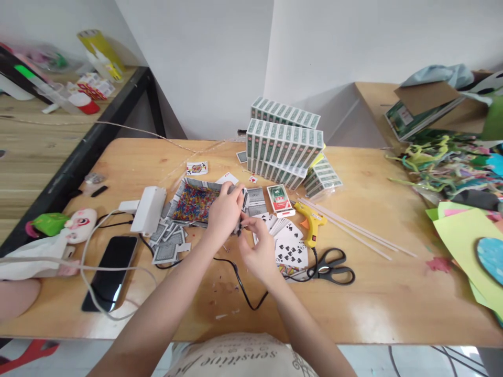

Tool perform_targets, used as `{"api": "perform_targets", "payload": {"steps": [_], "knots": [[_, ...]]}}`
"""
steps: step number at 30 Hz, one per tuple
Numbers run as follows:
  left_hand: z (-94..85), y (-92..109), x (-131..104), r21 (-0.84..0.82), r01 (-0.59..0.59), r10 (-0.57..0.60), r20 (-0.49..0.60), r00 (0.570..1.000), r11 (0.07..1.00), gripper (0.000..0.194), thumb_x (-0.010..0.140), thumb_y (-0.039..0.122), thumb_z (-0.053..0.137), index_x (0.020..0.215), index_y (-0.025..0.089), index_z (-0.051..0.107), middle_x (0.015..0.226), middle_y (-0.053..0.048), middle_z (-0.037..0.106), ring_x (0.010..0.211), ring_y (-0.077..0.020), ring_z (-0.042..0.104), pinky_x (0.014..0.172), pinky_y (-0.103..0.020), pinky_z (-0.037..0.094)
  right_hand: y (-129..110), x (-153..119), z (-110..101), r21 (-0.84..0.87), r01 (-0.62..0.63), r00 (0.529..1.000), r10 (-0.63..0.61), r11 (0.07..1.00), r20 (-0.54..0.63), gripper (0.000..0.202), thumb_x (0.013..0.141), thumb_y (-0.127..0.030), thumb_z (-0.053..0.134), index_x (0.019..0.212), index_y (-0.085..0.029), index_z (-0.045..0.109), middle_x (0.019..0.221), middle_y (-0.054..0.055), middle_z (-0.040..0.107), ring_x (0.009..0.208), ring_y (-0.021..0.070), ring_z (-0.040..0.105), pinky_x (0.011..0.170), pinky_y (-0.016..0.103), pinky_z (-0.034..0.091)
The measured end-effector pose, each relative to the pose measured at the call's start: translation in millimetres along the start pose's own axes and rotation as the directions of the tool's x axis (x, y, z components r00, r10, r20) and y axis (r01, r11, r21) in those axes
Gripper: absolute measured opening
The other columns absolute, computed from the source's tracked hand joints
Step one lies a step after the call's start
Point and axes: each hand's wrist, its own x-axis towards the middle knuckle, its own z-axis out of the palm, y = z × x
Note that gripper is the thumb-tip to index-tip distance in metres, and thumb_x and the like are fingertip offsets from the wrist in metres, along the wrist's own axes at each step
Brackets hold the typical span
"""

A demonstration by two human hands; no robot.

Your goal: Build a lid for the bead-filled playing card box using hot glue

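A tray-like box made of playing cards (191,204), with a colourful patterned inside, lies at the middle of the table. My left hand (227,206) is closed over its right end, fingers bent round the wall. Just right of it, my right hand (256,243) pinches at the same end near a small dark piece; what its fingertips hold is too small to name. Loose spade cards (291,253) are fanned beside my right hand. An opened green and red card box (280,200) and a yellow glue gun (313,222) lie further right.
Stacked card boxes (283,146) stand behind. Black scissors (334,267) and white glue sticks (353,228) lie right. Left are a phone (111,272), a white power strip (148,209) and cut cards (167,246). A black cable (239,277) runs in front; coloured paper (459,246) is far right.
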Motion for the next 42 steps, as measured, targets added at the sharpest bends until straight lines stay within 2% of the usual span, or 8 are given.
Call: {"api": "perform_targets", "payload": {"steps": [3,13,17,25,29,33,36,42], "knots": [[-0.4,0,0,-0.009,-0.005,0.005,-0.007,1.0,1.0,0.039,0.093,0.031,0.032,0.126,0.03,0.052,0.13,-0.005,0.046,0.085,-0.0159,0.062,0.067,-0.025,0.045,5,3,-3,0.075,-0.025,1.0,0.026,0.997,-0.003,0.026,0.074,-0.012,0.048,0.097,-0.022,0.052,0.109,0.007,0.065,0.104,0.02,0.061,0.09,0.038,0.05],[-1.6,0,0,-0.015,-0.006,0.006,0.003,1.0,1.0,0.04,0.093,0.032,0.031,0.126,0.029,0.053,0.133,-0.005,0.045,0.086,-0.0172,0.063,0.068,-0.026,0.045,12,14,-11,0.033,0.015,0.999,-0.017,0.999,0.038,0.038,0.07,-0.009,0.047,0.105,-0.021,0.053,0.11,0.007,0.063,0.105,0.0199,0.059,0.093,0.039,0.048],[-2.2,0,0,-0.026,0.003,-0.002,0.013,1.0,1.0,0.039,0.092,0.031,0.032,0.126,0.028,0.053,0.132,-0.006,0.046,0.086,-0.0175,0.063,0.068,-0.026,0.045,19,32,-8,-0.011,0.037,0.999,-0.037,0.999,-0.008,0.041,0.067,-0.01,0.049,0.107,-0.022,0.051,0.13,0.009,0.051,0.121,0.0225,0.047,0.095,0.041,0.046],[-1.8,-1,1,-0.012,-0.014,0.014,0.044,0.999,1.0,0.04,0.093,0.032,0.032,0.127,0.03,0.051,0.129,-0.006,0.047,0.078,-0.0157,0.063,0.064,-0.026,0.044,21,46,-4,-0.096,0.151,0.984,-0.14,0.984,0.113,0.059,0.06,-0.003,0.046,0.116,-0.02,0.042,0.126,0.011,0.051,0.123,0.0239,0.046,0.104,0.044,0.037],[-2.0,0,1,-0.012,-0.02,0.02,0.028,0.999,1.0,0.039,0.093,0.032,0.031,0.126,0.029,0.052,0.128,-0.006,0.048,0.081,-0.0158,0.063,0.065,-0.026,0.044,27,50,-13,0.046,0.083,0.981,-0.09,0.995,0.171,0.056,0.062,-0.005,0.046,0.116,-0.022,0.042,0.127,0.009,0.052,0.12,0.021,0.051,0.102,0.043,0.04],[-1.0,0,0,-0.004,-0.034,0.034,-0.006,0.999,0.999,0.039,0.093,0.03,0.03,0.125,0.027,0.052,0.128,-0.005,0.049,0.081,-0.0157,0.063,0.063,-0.025,0.044,37,51,-7,0.143,0.04,0.998,-0.047,0.989,0.049,0.045,0.068,-0.011,0.047,0.111,-0.021,0.043,0.126,0.011,0.052,0.12,0.0207,0.05,0.095,0.04,0.046],[-1.2,-1,0,-0.009,-0.05,0.05,-0.004,0.999,0.999,0.038,0.094,0.031,0.03,0.125,0.028,0.052,0.128,-0.005,0.048,0.08,-0.0154,0.063,0.062,-0.025,0.043,36,49,-1,0.047,0.064,0.998,-0.065,0.997,0.022,0.046,0.068,-0.01,0.048,0.113,-0.02,0.042,0.129,0.012,0.05,0.123,0.0217,0.047,0.098,0.042,0.044],[-2.6,0,0,-0.017,-0.048,0.049,0.036,0.998,0.999,0.039,0.094,0.033,0.029,0.128,0.028,0.049,0.127,-0.007,0.048,0.078,-0.0153,0.063,0.063,-0.026,0.044,19,60,-13,-0.231,0.257,0.96,-0.221,0.938,0.173,0.061,0.062,-0.005,0.049,0.12,-0.021,0.044,0.121,0.011,0.054,0.118,0.0272,0.048,0.1,0.048,0.041]]}}
